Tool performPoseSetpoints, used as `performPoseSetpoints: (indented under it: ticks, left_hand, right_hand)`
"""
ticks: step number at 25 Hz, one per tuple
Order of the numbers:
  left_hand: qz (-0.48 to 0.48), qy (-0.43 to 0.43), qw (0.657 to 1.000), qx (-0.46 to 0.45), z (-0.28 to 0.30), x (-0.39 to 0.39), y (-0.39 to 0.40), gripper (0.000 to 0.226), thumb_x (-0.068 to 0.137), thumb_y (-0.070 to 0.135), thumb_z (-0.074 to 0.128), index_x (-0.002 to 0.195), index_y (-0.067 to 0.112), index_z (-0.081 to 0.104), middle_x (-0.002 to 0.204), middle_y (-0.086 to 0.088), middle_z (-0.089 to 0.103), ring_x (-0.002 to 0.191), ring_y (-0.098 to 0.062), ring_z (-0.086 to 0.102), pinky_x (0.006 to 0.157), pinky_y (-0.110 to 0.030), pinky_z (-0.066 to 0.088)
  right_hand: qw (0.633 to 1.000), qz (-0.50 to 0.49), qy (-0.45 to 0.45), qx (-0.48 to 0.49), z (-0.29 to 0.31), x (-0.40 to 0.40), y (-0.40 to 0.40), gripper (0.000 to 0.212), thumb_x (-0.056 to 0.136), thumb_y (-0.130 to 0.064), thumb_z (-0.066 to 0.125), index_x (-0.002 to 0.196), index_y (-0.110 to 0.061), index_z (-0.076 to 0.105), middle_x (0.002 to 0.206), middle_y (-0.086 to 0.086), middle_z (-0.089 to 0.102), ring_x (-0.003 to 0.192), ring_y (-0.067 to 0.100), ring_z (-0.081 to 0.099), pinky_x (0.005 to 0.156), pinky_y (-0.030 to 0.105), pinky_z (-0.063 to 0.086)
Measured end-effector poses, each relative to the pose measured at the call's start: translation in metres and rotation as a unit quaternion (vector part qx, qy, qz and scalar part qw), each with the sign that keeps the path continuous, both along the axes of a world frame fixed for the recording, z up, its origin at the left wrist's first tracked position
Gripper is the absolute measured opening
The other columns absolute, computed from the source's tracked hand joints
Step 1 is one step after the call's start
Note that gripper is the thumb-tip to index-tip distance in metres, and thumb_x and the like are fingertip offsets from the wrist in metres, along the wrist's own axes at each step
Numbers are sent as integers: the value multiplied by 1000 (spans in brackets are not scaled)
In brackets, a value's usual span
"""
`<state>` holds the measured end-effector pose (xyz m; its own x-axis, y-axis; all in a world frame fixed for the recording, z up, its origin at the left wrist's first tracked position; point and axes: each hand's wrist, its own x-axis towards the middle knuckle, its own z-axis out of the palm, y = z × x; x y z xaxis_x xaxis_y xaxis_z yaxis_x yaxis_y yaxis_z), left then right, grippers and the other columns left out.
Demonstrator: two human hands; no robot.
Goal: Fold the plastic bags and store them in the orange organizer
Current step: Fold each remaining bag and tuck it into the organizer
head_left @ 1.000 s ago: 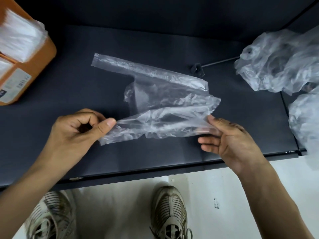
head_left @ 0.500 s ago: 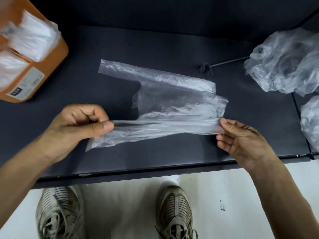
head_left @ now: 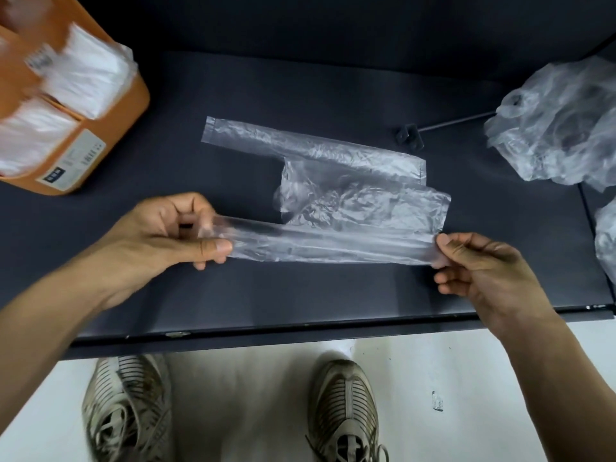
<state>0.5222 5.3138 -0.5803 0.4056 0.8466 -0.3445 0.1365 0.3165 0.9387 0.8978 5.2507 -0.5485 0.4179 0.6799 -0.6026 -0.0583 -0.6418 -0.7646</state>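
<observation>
— Two hands pinching what?
— Your left hand (head_left: 173,235) and right hand (head_left: 480,261) pinch the plastic bag (head_left: 350,201) over the table (head_left: 300,295). Keep its near edge taut; fold evenly.

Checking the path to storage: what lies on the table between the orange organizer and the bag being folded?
In the head view, only bare dark table lies between the orange organizer and the plastic bag.

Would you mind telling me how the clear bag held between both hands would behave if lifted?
The clear bag is probably floppy: only the strip stretched between the left hand and right hand looks straight. It seems very light and thin, being see-through and crinkled.
</observation>
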Motion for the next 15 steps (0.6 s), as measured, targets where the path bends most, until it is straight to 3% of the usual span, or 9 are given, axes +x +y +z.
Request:
performPoseSetpoints:
  ticks: [2,5,7,8,9,11,13,15]
  left_hand:
    - [41,-18,999,-27,0,-1,3,62,37,55,98,84,25,72,80,-7,68,63,-13,61,51,-16,47]
    - [97,-40,993,-57,4,-10,8,76,29,52,100,97,27,77,88,-1,70,61,-8,60,49,-14,44]
    - [118,-27,991,-62,3,-13,10,64,41,45,99,97,25,76,93,-2,71,61,-5,59,50,-13,44]
    - [136,-1,989,-53,1,-13,12,45,58,33,95,97,24,75,95,-3,71,61,-3,59,51,-13,44]
    - [162,53,985,-27,0,-12,13,27,74,16,86,96,25,72,96,-2,70,61,0,58,51,-12,44]
    - [203,257,939,102,-1,-12,14,35,88,0,71,98,34,67,94,4,65,63,4,57,60,-18,48]
    - [172,400,861,263,4,-8,8,28,89,9,68,106,31,66,98,-1,60,69,-2,53,73,-29,45]
    - [66,415,840,344,0,2,-3,26,88,30,63,111,18,68,109,-6,59,85,-15,54,85,-37,44]
  right_hand:
    - [1000,11,-19,2,0,-1,-3,4,90,-14,69,88,-13,67,61,6,68,46,14,59,44,23,52]
    - [1000,23,-14,-11,-1,-2,-10,6,89,-11,70,94,-13,68,66,8,67,48,16,60,44,23,52]
    - [997,66,1,-41,4,-5,-16,14,82,-15,74,95,-14,68,71,11,68,50,18,62,44,25,52]
    - [990,118,1,-72,8,-7,-18,16,80,-18,76,94,-15,68,73,14,70,50,20,62,43,26,51]
    - [980,172,-10,-96,13,-10,-20,15,80,-23,77,90,-15,70,72,16,71,49,21,60,43,26,49]
    - [974,194,-102,-63,13,-8,-21,20,84,-32,76,76,-15,69,64,11,68,47,20,54,44,24,43]
    - [960,126,-237,80,8,-5,-14,19,89,-29,75,76,-18,67,66,3,68,55,20,58,55,27,47]
    - [878,209,-376,211,-1,-8,0,5,93,-25,69,97,-22,71,99,-2,72,86,21,67,80,32,50]
